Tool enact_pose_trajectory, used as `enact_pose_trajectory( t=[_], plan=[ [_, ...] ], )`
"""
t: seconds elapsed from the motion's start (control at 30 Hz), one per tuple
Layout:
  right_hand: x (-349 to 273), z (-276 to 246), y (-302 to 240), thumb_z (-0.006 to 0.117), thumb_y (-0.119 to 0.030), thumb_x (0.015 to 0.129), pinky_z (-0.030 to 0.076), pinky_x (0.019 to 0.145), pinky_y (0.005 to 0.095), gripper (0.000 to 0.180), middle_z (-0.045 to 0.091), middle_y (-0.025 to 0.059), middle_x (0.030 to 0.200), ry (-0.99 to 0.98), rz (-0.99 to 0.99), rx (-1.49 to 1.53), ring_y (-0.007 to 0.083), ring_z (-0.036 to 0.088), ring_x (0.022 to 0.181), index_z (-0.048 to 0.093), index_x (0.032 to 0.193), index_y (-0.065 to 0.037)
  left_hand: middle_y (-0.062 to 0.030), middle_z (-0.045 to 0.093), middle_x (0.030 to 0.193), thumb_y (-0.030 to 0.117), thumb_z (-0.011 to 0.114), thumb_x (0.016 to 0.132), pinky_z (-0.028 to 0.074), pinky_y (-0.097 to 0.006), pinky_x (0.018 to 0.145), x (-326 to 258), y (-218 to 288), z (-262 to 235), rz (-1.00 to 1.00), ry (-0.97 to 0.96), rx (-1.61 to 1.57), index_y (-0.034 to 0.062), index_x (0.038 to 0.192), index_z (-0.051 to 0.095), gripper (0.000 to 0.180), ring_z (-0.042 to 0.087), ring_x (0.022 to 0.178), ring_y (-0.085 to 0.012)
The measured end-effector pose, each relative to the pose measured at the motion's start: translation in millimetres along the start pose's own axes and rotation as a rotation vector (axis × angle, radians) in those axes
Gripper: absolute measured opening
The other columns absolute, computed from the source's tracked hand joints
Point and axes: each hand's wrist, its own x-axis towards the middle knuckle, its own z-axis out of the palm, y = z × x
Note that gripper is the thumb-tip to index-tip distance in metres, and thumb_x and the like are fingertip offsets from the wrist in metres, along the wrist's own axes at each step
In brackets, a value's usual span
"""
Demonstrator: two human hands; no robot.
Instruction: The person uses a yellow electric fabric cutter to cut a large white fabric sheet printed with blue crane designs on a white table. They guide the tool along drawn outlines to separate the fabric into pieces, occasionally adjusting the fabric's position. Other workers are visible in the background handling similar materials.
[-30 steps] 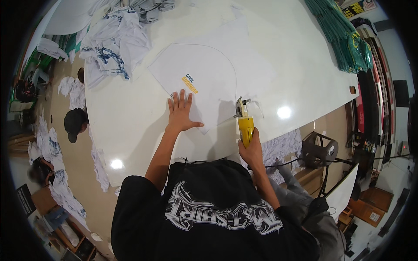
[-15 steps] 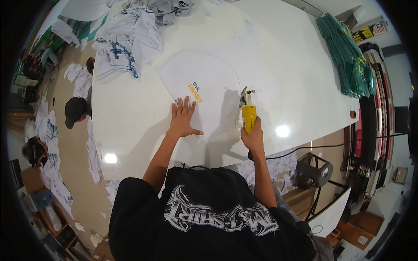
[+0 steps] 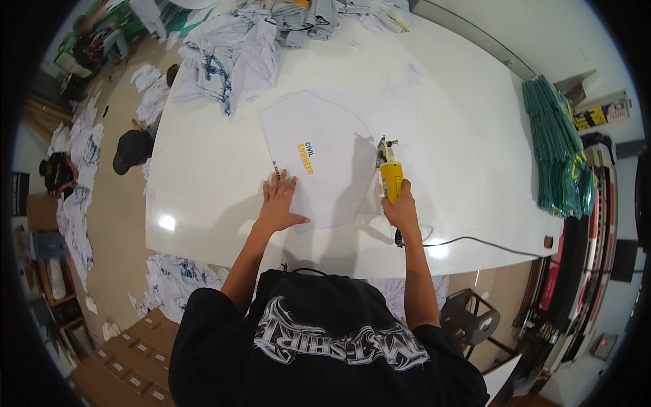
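A white sleeve-shaped fabric piece (image 3: 332, 129) with a small blue and yellow print lies flat in the middle of the white table (image 3: 468, 122). My left hand (image 3: 277, 203) rests on its lower left edge, fingers spread and pressing down. Small dark lettering shows just above those fingertips. My right hand (image 3: 401, 207) grips a yellow electric rotary fabric cutter (image 3: 391, 178) by its body. The cutter's head stands at the right edge of the fabric, its blade partly hidden by the guard. More white fabric extends from under the piece, toward the upper right.
Crumpled white printed fabric (image 3: 230, 57) and grey folded cloth (image 3: 305, 20) lie at the far left. A stack of green garments (image 3: 556, 146) sits at the right edge. The cutter's black cord (image 3: 488, 242) runs right. A person in a black cap (image 3: 132, 150) is at left.
The view has turned and shifted a little. My left hand has slid off the yellow print toward me, uncovering the small dark lettering. The cutter stays at the fabric's right edge.
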Motion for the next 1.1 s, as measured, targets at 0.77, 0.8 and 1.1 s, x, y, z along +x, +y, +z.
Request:
enact_pose_trajectory(
  t=[0.77,0.8,1.1],
  plan=[
    [167,-58,-6,0.070,-0.017,0.084,0.053,0.100,0.0545,0.080,0.061,0.0369,0.127,-0.393,-0.321,-0.163,0.0521,0.063,0.118,0.031,0.151,0.001,-0.0246,0.009,0.174,0.065,0.086,0.072,0.002,-0.062,0.128,-47,79,46,-0.420,0.107,-0.035,0.0018,0.165,0.025,0.128,-0.001,0.161,-0.0466],
    [174,-59,-9,0.070,-0.018,0.084,0.053,0.100,0.0541,0.080,0.061,0.0369,0.127,-0.409,-0.329,-0.170,0.0518,0.063,0.118,0.032,0.151,0.001,-0.0243,0.009,0.174,0.065,0.086,0.072,0.002,-0.062,0.128,-47,81,46,-0.432,0.102,-0.040,0.0021,0.165,0.024,0.128,-0.001,0.161,-0.0465],
    [239,-56,-25,0.073,-0.019,0.080,0.056,0.093,0.0495,0.083,0.067,0.0352,0.117,-0.476,-0.535,-0.226,0.0491,0.069,0.107,0.033,0.150,0.001,-0.0234,0.009,0.175,0.066,0.084,0.074,0.004,-0.063,0.128,-57,92,54,-0.486,0.092,-0.046,0.0029,0.166,0.022,0.128,0.002,0.161,-0.0466]
  ],
)
